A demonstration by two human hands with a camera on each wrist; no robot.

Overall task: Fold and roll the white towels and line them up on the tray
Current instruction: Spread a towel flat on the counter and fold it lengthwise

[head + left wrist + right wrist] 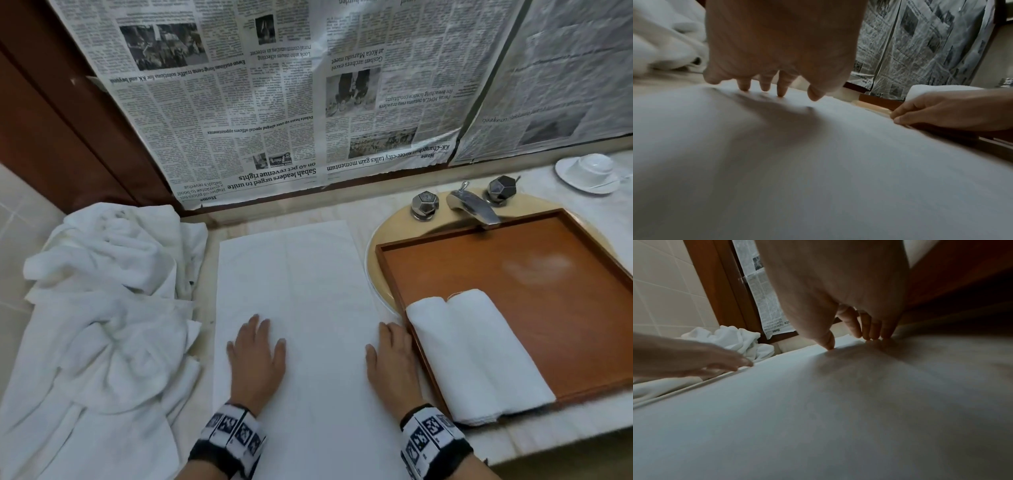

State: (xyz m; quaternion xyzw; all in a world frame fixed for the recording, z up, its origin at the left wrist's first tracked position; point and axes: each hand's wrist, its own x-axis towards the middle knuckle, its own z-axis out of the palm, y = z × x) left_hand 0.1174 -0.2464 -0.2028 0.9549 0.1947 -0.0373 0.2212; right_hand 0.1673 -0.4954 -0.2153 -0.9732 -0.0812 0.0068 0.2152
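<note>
A folded white towel [301, 301] lies flat as a long strip on the counter, running away from me. My left hand [257, 353] presses flat on its left part, fingers straight and spread [764, 84]. My right hand [390, 359] rests on the strip's right edge beside the tray, fingers straight [869, 331]. A wooden tray [534, 260] sits over the sink at the right. Two rolled white towels [476, 353] lie side by side at the tray's near left corner. A heap of loose white towels [102, 308] is piled to the left.
Newspaper sheets [274, 92] cover the wall behind the counter. A chrome tap with two handles [469, 202] stands behind the tray. A white cup on a saucer [592, 168] sits at the far right. A tiled wall and wooden frame [711, 288] close the left side.
</note>
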